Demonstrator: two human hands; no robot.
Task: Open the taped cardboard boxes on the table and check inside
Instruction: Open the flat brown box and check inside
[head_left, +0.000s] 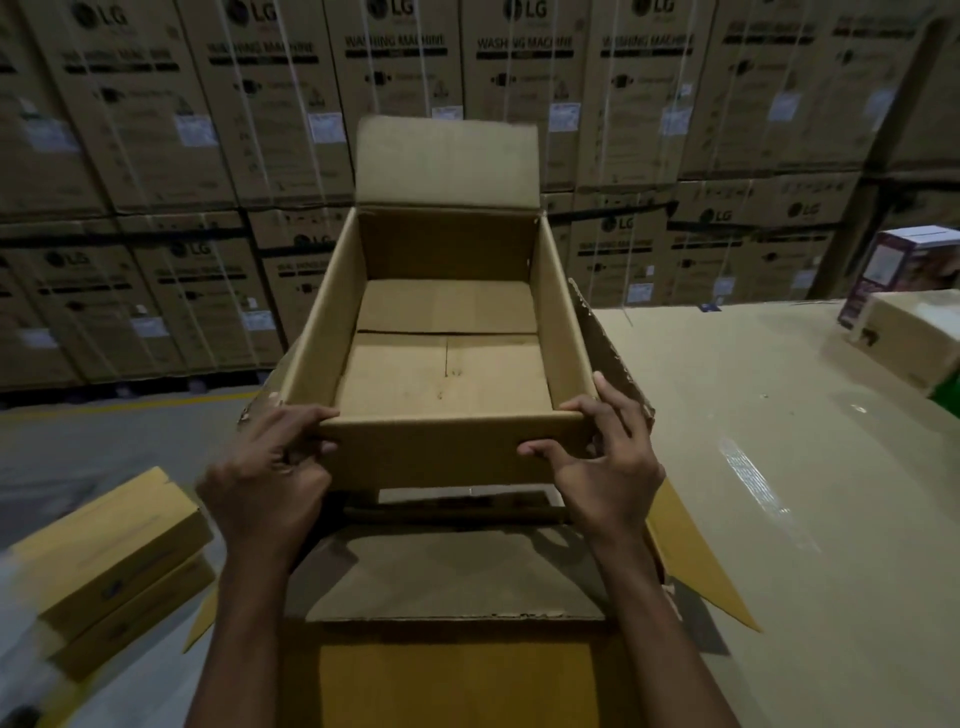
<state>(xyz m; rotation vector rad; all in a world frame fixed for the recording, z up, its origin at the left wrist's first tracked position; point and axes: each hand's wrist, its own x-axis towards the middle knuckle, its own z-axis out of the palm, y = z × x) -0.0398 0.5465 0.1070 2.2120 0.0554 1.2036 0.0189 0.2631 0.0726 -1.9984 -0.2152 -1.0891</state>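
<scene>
An open box (447, 374) is being held up at the centre of the frame, its mouth being tipped toward the camera and its far flap standing upright. The near wall is being gripped at both ends. The left hand (270, 467) is curling round the lower-left corner with the thumb over the rim. The right hand (608, 467) is gripping the lower-right corner, thumb pressed on the outer face and fingers wrapped round the side.

The box is lying straight ahead of both hands, its long axis running away up the frame, and neither hand is nearer than the other. Only bare bottom flaps are being shown inside. A larger box (452, 571), flaps spread, is sitting directly beneath at bottom centre, by the worktop (779, 467) stretching to the right.

The check of this box is being judged nearly done, and putting it aside would be calling for both hands moving together. Another box (904, 343) is waiting at the right edge; whether it is taped cannot be told.
</scene>
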